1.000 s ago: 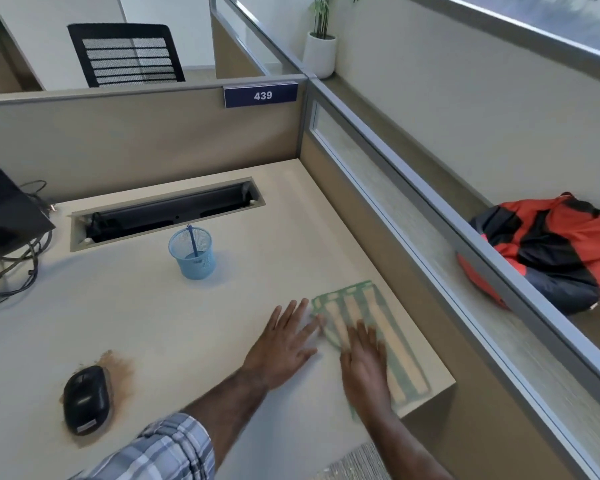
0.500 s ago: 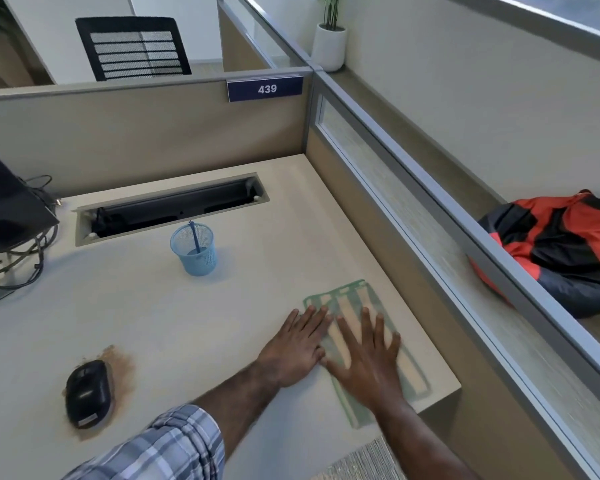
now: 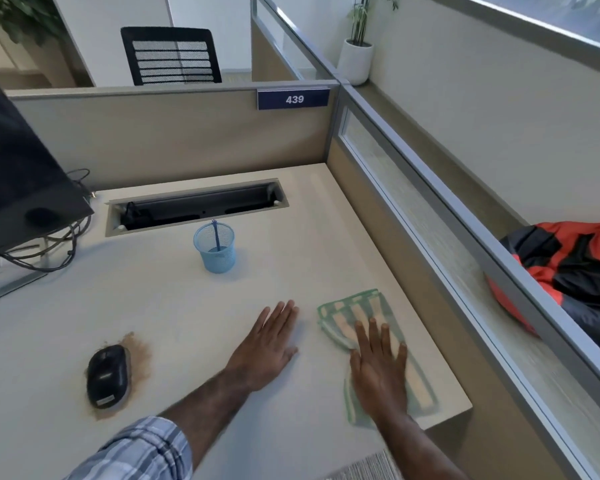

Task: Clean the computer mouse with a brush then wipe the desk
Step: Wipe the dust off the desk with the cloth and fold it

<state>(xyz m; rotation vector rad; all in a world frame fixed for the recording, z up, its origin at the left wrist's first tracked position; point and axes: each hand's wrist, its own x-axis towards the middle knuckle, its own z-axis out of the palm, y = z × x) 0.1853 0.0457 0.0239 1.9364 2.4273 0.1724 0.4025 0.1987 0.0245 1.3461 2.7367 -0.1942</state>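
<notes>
Head view: the computer mouse (image 3: 106,375) lies toward the desk's (image 3: 153,299) front edge, well left of both hands, and sits in a patch of brown dust (image 3: 140,355) that spreads out past its right side and front. Nothing here suggests it has been cleaned. The brush (image 3: 216,233) stands handle-up in a blue mesh cup (image 3: 215,251) further back, just in front of the cable slot (image 3: 196,209) along the rear edge, with no hand on it.

The left hand (image 3: 267,348) lies flat on bare desk, fingers straight and close together, holding nothing. The right hand (image 3: 378,368) is also flat and spread, pressing down on a green striped cloth (image 3: 361,311) at the front right corner, whose far end is rumpled.

By my reading the task is at its very start — the brushing looks not yet begun, and the desk wipe can hardly count while the dust remains. Left to do: fetch the brush, clean the mouse, then wipe the dust away.
</notes>
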